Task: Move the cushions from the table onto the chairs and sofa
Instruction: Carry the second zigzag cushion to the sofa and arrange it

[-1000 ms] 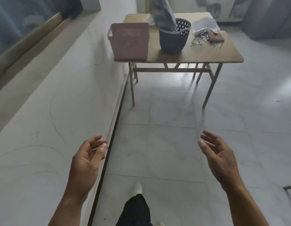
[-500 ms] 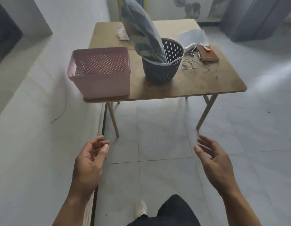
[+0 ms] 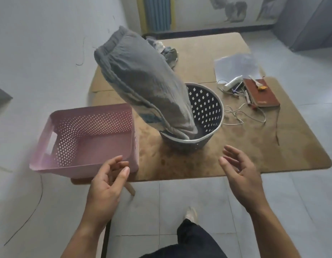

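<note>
A grey cushion (image 3: 142,79) stands on end in a round dark perforated basket (image 3: 204,116) on the wooden table (image 3: 254,151), leaning up and to the left. My left hand (image 3: 107,183) hovers at the table's near edge, just in front of a pink basket, fingers apart and holding nothing. My right hand (image 3: 241,175) is raised at the near edge, below and right of the dark basket, also open and holding nothing. No chairs or sofa are in view.
An empty pink perforated basket (image 3: 83,138) overhangs the table's near left corner. A crumpled cloth (image 3: 167,51) lies behind the cushion. Papers (image 3: 236,66), a brown notebook (image 3: 262,94) and cables (image 3: 241,114) sit at the right. A white wall runs along the left.
I have walked up to the table, which now fills the view. Both hands have risen to its near edge, still open and holding nothing.
</note>
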The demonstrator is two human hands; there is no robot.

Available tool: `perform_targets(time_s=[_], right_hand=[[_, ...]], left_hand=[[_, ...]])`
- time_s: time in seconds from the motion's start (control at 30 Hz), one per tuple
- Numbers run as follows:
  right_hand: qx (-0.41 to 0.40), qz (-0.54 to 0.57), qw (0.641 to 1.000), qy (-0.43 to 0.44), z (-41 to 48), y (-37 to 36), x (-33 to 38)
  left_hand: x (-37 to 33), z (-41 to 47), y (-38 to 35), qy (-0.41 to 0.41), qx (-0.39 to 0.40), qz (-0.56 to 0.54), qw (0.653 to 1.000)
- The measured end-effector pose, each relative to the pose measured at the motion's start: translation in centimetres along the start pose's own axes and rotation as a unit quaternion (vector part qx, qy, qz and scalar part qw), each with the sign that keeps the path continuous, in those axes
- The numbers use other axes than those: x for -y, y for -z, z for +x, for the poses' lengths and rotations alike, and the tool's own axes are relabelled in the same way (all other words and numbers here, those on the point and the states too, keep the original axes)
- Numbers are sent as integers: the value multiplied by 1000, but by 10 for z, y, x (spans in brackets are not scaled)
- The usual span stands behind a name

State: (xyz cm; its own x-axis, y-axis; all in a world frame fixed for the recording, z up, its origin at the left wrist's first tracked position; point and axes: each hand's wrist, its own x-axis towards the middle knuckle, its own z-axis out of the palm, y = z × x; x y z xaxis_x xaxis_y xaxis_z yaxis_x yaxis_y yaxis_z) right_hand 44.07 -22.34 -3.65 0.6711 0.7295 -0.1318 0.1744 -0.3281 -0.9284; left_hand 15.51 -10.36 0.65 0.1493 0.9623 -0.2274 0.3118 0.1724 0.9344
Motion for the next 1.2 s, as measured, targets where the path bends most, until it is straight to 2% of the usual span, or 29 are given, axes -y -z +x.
perform_targets(time_s=[0.13, 0.27, 0.33, 0.43, 0.53, 0.57, 0.63, 0.73, 0.8, 0.9, 0.97, 1.07, 1.2], right_hand=[[31, 8, 999, 35, 95, -9, 38], [52, -3, 998, 45, 147, -30, 49], [83, -19, 995, 55, 164, -50, 48], [182, -110, 973, 93, 172, -85, 39], [260, -180, 945, 84, 168, -124, 32], [251, -182, 947, 78, 167, -136, 32], [172, -152, 971, 71, 168, -154, 29], [24, -47, 997, 52, 175, -162, 24], [-21, -25, 999, 43, 182, -154, 23], [-54, 55, 996, 33, 192, -136, 33], [-74, 120, 990, 27, 196, -121, 52], [-87, 172, 980, 40, 193, -98, 86], [-93, 227, 966, 79, 176, -66, 132]], left_hand=[[-41, 75, -27, -15, 8, -21, 1000], [-53, 127, -53, -56, -24, -45, 997], [-53, 155, -68, -65, 10, -111, 992], [-57, 192, -91, -10, 75, -211, 975], [-69, 212, -104, 24, -17, -212, 977], [-75, 214, -109, 18, -29, -204, 978], [-86, 215, -117, 4, -16, -192, 981], [-96, 218, -121, -53, 66, -147, 986], [-101, 228, -116, -82, 137, -132, 978], [-108, 248, -109, -78, 221, -141, 962], [-113, 266, -116, -32, 208, -171, 962], [-118, 289, -127, 10, 178, -119, 977], [-138, 301, -138, -5, 203, -99, 974]])
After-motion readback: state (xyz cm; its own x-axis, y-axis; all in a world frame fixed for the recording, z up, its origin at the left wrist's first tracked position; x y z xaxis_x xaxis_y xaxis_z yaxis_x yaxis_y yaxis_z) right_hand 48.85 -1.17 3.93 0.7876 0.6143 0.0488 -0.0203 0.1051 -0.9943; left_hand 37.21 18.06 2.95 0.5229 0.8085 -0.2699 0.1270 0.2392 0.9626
